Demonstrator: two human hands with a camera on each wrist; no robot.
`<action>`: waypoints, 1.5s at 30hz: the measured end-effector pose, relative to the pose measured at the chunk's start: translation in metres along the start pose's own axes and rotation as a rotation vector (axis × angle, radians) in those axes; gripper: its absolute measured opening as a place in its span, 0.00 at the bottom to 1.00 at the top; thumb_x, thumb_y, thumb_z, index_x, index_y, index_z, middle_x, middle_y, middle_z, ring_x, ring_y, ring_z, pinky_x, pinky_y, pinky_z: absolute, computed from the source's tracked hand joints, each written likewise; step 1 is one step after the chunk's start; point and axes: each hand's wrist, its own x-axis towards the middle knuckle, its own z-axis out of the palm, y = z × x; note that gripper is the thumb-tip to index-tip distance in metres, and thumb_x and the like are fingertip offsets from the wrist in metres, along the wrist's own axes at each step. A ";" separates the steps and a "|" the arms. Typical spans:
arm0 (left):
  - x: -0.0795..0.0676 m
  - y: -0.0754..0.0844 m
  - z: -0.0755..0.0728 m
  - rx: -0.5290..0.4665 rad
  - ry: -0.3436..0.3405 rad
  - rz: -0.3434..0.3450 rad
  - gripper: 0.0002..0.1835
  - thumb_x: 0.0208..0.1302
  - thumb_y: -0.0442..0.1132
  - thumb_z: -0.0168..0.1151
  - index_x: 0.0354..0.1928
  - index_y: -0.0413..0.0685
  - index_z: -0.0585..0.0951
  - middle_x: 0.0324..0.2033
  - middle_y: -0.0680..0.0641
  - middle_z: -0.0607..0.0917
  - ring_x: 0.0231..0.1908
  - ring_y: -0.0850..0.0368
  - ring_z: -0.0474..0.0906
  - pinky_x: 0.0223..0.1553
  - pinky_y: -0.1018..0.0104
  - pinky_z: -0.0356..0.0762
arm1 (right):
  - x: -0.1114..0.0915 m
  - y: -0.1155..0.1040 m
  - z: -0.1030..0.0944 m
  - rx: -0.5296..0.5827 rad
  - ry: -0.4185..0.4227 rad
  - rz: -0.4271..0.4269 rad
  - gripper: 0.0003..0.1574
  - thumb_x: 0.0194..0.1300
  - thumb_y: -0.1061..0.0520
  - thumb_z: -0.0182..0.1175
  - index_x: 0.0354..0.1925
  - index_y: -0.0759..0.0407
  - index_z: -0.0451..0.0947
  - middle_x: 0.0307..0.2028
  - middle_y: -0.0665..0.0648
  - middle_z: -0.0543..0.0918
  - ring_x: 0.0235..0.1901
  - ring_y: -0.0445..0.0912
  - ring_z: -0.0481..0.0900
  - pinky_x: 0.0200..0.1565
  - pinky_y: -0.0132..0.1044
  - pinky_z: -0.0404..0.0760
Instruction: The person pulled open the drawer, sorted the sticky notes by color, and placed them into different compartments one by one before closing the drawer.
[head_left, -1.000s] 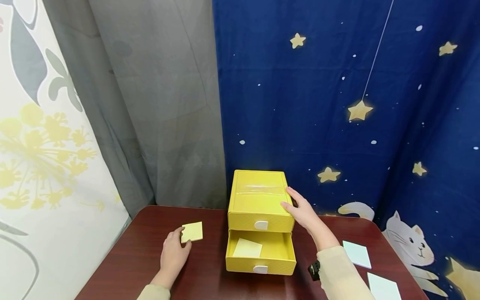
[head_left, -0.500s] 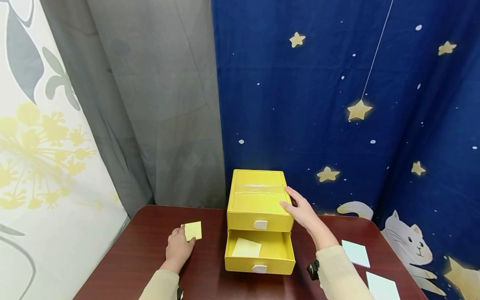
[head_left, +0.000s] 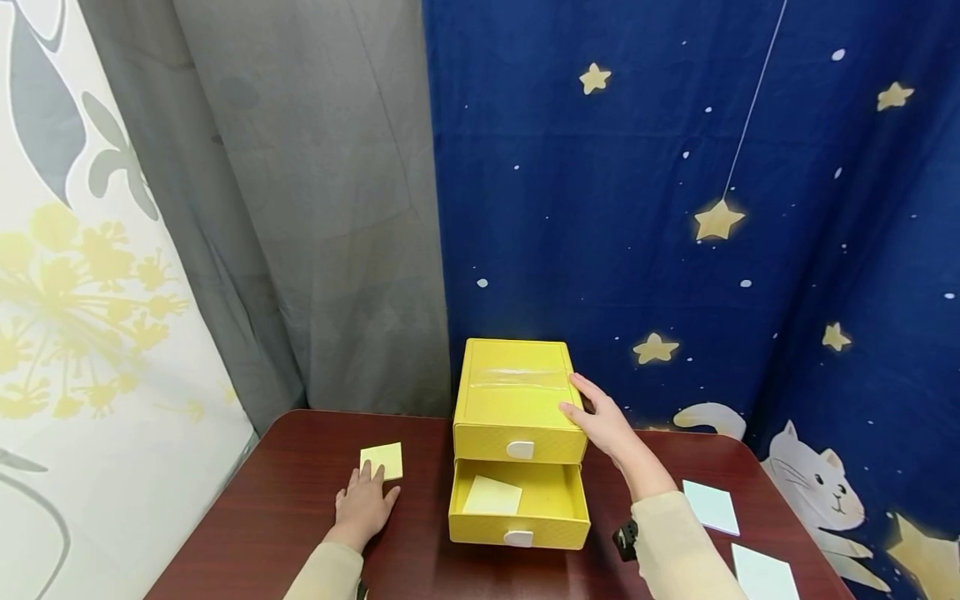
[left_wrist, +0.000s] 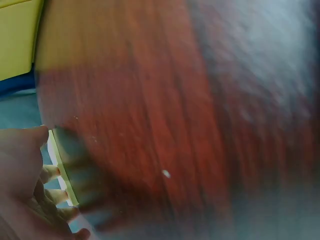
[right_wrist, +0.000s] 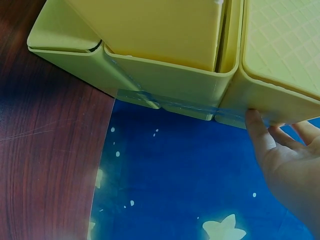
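Left hand [head_left: 362, 507] is straightening, leaving pad [head_left: 387, 459] unheld, nine o'clock from box [head_left: 517, 408]; right hand [head_left: 606, 427] is touching its three-o'clock edge.

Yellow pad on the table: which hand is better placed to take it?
Likely the left hand: it is at the near edge of the pad, while the right hand rests on the drawer unit.

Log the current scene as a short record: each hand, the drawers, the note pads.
Left hand: extended over the near edge of the yellow sticky-note pad
Right hand: rests on the right edge of the yellow drawer unit
Top drawer: shut
Drawer below: pulled open, cream sticky-note pad inside
Table's right side: two pale-blue sticky-note pads
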 end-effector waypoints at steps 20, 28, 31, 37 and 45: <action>0.000 0.003 -0.004 -0.049 0.217 -0.132 0.16 0.56 0.44 0.67 0.37 0.37 0.78 0.41 0.35 0.73 0.39 0.37 0.70 0.37 0.39 0.71 | 0.002 0.005 0.001 0.016 0.001 -0.004 0.42 0.69 0.51 0.55 0.73 0.57 0.50 0.74 0.60 0.47 0.72 0.58 0.46 0.69 0.53 0.54; 0.000 0.003 -0.010 -0.187 0.184 -0.312 0.40 0.51 0.46 0.70 0.57 0.25 0.66 0.47 0.25 0.68 0.48 0.28 0.67 0.41 0.35 0.71 | 0.003 0.005 0.001 0.021 0.002 -0.003 0.42 0.69 0.50 0.55 0.73 0.56 0.49 0.74 0.60 0.47 0.72 0.58 0.47 0.68 0.53 0.56; 0.001 0.002 -0.014 -0.192 0.143 -0.352 0.39 0.50 0.47 0.71 0.53 0.23 0.68 0.42 0.25 0.69 0.45 0.27 0.69 0.41 0.35 0.72 | 0.003 0.005 0.001 0.019 0.004 -0.006 0.42 0.69 0.51 0.55 0.73 0.56 0.49 0.74 0.60 0.47 0.72 0.58 0.47 0.68 0.53 0.56; 0.002 -0.002 -0.020 -0.245 0.085 -0.422 0.37 0.44 0.47 0.75 0.46 0.23 0.71 0.35 0.26 0.71 0.38 0.28 0.73 0.39 0.38 0.74 | 0.002 0.004 0.002 0.024 -0.004 -0.006 0.42 0.69 0.50 0.55 0.73 0.56 0.49 0.74 0.60 0.47 0.72 0.58 0.48 0.68 0.53 0.57; 0.000 -0.005 -0.025 -0.277 0.038 -0.410 0.37 0.43 0.48 0.76 0.45 0.23 0.71 0.37 0.26 0.72 0.38 0.31 0.74 0.38 0.40 0.74 | 0.001 0.004 0.001 0.017 -0.001 0.002 0.42 0.69 0.50 0.55 0.73 0.56 0.49 0.74 0.61 0.47 0.72 0.59 0.49 0.67 0.54 0.57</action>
